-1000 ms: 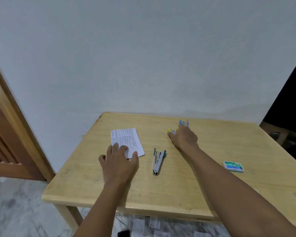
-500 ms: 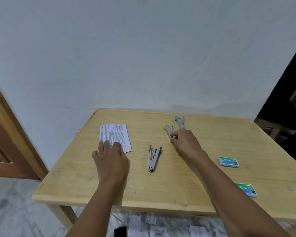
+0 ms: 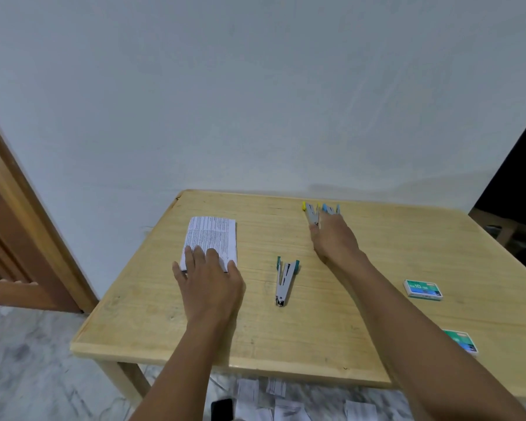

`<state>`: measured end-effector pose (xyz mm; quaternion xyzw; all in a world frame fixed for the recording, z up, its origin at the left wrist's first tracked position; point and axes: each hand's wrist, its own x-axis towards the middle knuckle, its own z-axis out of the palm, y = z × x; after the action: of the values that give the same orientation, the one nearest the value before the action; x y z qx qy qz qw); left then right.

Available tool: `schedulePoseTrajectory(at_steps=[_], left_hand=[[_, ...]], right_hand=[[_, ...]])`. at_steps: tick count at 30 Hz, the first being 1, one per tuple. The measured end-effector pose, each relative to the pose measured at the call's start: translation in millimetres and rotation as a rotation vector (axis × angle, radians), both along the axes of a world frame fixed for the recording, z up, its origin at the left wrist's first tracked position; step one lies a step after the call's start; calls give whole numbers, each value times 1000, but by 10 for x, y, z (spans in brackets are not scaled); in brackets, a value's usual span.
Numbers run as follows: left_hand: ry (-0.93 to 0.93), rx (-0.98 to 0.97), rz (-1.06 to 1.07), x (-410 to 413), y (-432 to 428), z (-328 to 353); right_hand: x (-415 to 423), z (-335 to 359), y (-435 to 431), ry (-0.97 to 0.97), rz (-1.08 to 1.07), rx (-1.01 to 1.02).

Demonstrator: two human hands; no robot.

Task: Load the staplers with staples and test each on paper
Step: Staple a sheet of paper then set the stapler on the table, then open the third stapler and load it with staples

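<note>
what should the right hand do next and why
Probably curl the right hand round the yellow stapler and draw it nearer: its straight fingers reach it and the blue stapler at the far side but grip neither, while the left hand rests flat on the paper.

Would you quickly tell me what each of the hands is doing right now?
Left hand: open, flat on the printed paper.
Right hand: open, touching the yellow-tipped stapler, not gripping.
</note>
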<state>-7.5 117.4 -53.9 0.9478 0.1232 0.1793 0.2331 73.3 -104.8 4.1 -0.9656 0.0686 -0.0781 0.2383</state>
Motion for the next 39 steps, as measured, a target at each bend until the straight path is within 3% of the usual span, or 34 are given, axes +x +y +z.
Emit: schedulePoseTrajectory(at_steps=[3,5,9,24,26,28,30,32,35,39], left_hand=[[-21,5,-14,-6,1,14],[-56,5,-31,-23,0,16],[-171,72,-79,-60,-53,48],[-395,181,-317,-252,-182,171],[-341,58,-319,-327,-253,173],[-248,-280,-298,-465,-363,216],[-132,-629,-327,-598,-479,299],[-52,-856,-364,-714,-573,382],[-8,-989,-398,-804,-628,385],[51,-928,-517,-862,-584,372]], right_hand=[[-344,126,23,-47,-4,214],[-622,155,105,82,36,257],[-803,13,335,226,65,211],[-1066,42,562,109,49,18],[-1085,35,510,109,52,42],[-1129,-1,418,95,78,152],[-1238,-20,348,73,108,427],[-1362,-58,306,28,130,668],[-1569,-78,273,-35,159,802],[-1738,-90,234,-103,158,924]])
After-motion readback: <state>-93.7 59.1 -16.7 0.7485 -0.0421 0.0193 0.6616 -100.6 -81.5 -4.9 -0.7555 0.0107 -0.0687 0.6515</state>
